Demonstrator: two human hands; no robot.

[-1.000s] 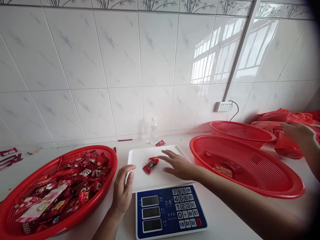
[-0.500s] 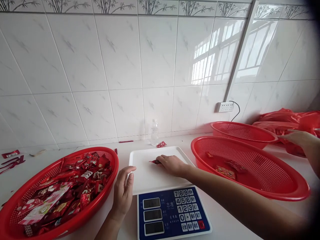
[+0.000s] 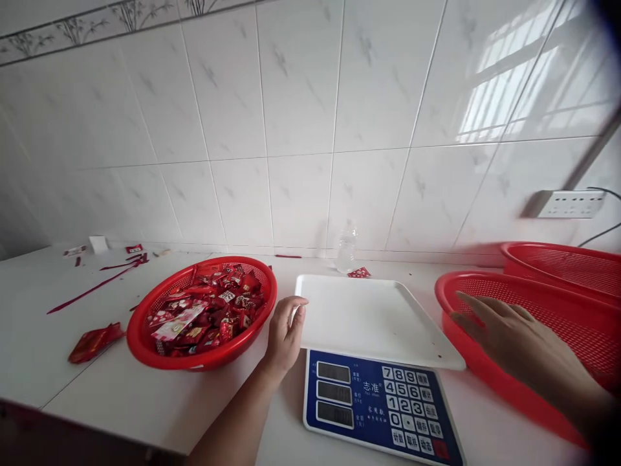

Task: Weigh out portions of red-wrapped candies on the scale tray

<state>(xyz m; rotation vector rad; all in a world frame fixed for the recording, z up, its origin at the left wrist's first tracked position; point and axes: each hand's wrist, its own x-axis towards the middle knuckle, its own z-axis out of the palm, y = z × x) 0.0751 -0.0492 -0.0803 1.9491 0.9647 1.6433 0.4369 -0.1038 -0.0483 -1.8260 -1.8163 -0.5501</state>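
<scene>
My left hand (image 3: 284, 331) rests on the counter with its fingers curled against the left edge of the white scale tray (image 3: 369, 317), which is bare. My right hand (image 3: 509, 336) hovers palm down with fingers stretched out over the near rim of the red basket (image 3: 572, 401) at the right; nothing shows in it. The blue-faced electronic scale (image 3: 378, 408) sits below the tray. A red basket (image 3: 160, 353) to the left is full of several red wrapped candies (image 3: 208, 310).
A second red basket (image 3: 567, 265) stands behind at the right, below a wall socket (image 3: 565, 204). A clear bottle (image 3: 346, 248) and a red wrapper (image 3: 359, 272) lie by the tiled wall. Red wrappers (image 3: 94, 341) and strips (image 3: 97, 285) litter the counter's left side.
My right hand took the candy off the scale tray and moved right over the red basket, now open. The view has swung left. The other person's hand at the right is out of view.
</scene>
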